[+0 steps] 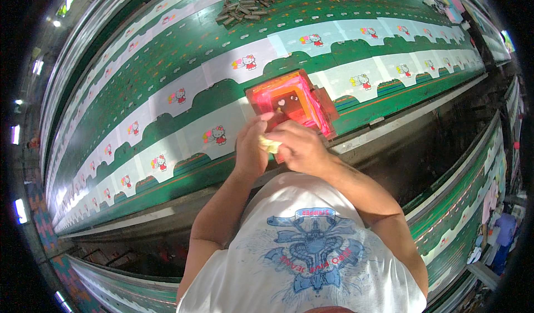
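Observation:
Both hands are together in front of my body, over the near edge of a small screen-printing frame [305, 93] with pink and red borders. A crumpled pale yellow cloth [270, 144] sits between them. My left hand [251, 145] is closed against its left side, and my right hand [303, 146] has its fingers curled around the other side. The frame lies on the long green table [356, 121], between white fabric pieces. To the left is a fabric piece [192, 146] with a cartoon cat print. My hands hide the frame's near part.
Printed white pieces [334, 79] run along the table in rows. A heap of grey cylindrical pieces [245, 11] lies at the far side. Another green table [453, 218] stands at the right, across a dark gap. A person in purple [505, 229] is at the right edge.

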`<state>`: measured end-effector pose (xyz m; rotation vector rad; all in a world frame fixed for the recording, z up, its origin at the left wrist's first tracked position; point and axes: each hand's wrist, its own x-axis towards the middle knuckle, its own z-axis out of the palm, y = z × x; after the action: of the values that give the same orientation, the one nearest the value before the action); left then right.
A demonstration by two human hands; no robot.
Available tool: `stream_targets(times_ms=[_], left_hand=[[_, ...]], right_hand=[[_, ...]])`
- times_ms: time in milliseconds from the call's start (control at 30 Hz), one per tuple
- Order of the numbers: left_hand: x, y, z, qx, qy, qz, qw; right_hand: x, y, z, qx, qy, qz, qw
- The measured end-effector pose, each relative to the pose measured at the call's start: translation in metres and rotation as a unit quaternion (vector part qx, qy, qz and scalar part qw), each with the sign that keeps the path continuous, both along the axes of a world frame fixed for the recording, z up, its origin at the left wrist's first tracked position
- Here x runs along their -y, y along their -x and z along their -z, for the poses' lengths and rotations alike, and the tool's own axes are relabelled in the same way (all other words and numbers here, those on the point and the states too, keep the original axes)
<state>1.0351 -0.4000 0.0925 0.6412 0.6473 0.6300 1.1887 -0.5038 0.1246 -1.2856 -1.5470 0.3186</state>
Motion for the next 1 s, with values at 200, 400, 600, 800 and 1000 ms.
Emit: stream_targets(times_ms=[200, 400, 600, 800, 1000], left_hand=[[0.0, 0.013, -0.003, -0.027, 0.094, 0.015, 0.995], [-0.04, 0.028, 0.04, -0.227, -0.238, -0.161, 0.931], [-0.073, 0.001, 0.106, -0.311, -0.479, -0.207, 0.794], [-0.06, -0.016, 0.104, -0.377, -0.404, -0.1, 0.828], [-0.051, -0.014, 0.092, -0.401, -0.42, -0.117, 0.805]], right_hand=[[0.001, -0.006, -0.011, 0.18, 0.034, -0.069, 0.981], [0.058, -0.073, 0.007, 0.284, 0.232, -0.095, 0.925], [0.057, -0.088, 0.027, 0.353, 0.184, -0.106, 0.911], [0.03, -0.087, 0.014, 0.333, 0.145, -0.085, 0.928], [0.01, -0.113, 0.015, 0.314, 0.232, -0.173, 0.904]])
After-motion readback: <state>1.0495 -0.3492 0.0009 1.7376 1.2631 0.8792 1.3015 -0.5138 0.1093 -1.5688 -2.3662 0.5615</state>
